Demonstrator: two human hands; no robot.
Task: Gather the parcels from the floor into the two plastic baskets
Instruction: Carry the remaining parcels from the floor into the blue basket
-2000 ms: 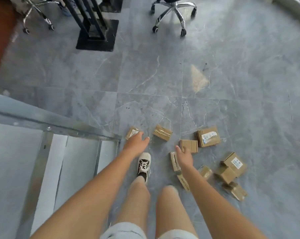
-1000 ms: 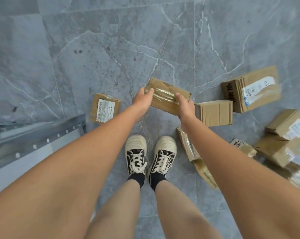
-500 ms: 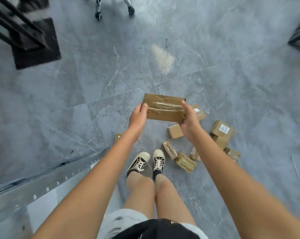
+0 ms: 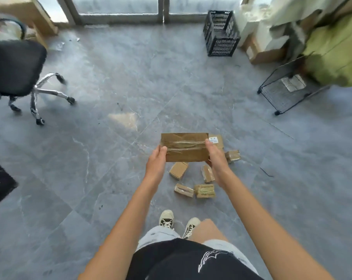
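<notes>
A person stands on a grey tiled floor (image 4: 110, 77) and holds a flat brown parcel (image 4: 184, 147) out in front, up in the air. The parcel has shiny clear tape across it. The left hand (image 4: 156, 164) grips the parcel's left end, with the thumb on top. The right hand (image 4: 216, 158) grips the right end, with the thumb on top too. Both arms reach forward. Below the held parcel, more small brown parcels lie on the floor near each other: one plain box (image 4: 178, 170), one taped box (image 4: 207, 173) partly behind the right wrist, two taped ones side by side (image 4: 184, 190) (image 4: 204, 190), one small box (image 4: 233, 156) to the right, and one with a white label (image 4: 216, 140) peeking out behind the right thumb. A black plastic basket (image 4: 221, 33) stands far off by the window, well apart from the parcels. A black wire rack (image 4: 286, 87) stands to the right of it. A black office chair (image 4: 15, 71) with shiny legs is on the left. The person's two shoes (image 4: 167, 219) show near the bottom.
</notes>
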